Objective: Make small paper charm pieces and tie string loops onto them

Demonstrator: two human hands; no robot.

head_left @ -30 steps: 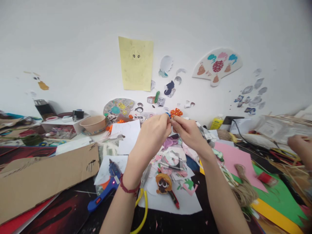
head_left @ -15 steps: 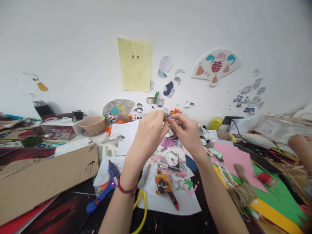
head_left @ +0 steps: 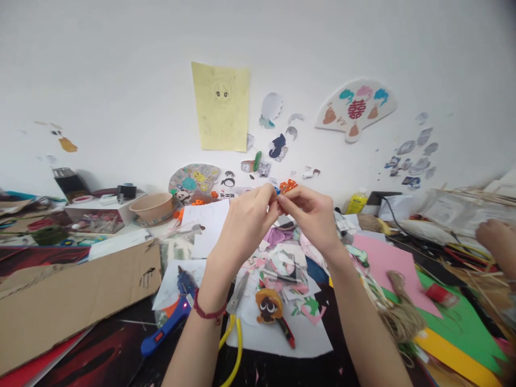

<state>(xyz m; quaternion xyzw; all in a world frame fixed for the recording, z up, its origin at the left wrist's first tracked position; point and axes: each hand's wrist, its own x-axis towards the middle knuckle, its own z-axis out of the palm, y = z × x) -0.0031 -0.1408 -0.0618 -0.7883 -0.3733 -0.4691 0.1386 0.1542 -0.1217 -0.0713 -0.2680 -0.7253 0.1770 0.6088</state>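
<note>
- Small piece (head_left: 279,208) is between our two hands, at the meeting of the fingertips, in front of an orange decoration (head_left: 288,186). In the head view, its form is too small and too much covered for us to name it exactly.
- Our left hand (head_left: 248,215) is closed in a pinch and seems to grasp this piece. The back of the hand hides most of its fingers from us.
- Our right hand (head_left: 316,215) also pinches, with thumb and forefinger, at the same spot.
- About what is done, we judge that some cutting is finished, because many paper scraps (head_left: 288,263) lie below our hands. The cartoon figure (head_left: 268,306) has a cut outline and colours, and it rests on the white sheet (head_left: 310,344), touching a red pen (head_left: 287,333).
- About what is left, we see that the piece is in the fingers and not set down. How much work remains on it, we cannot tell.
- The scissors (head_left: 237,295) lie near our left forearm, and no hand holds them. The blue glue gun (head_left: 171,322) lies farther left with its small light on, so we judge that it has power.
- Another person's hand (head_left: 495,242) is at the right edge, well apart from ours.
</note>
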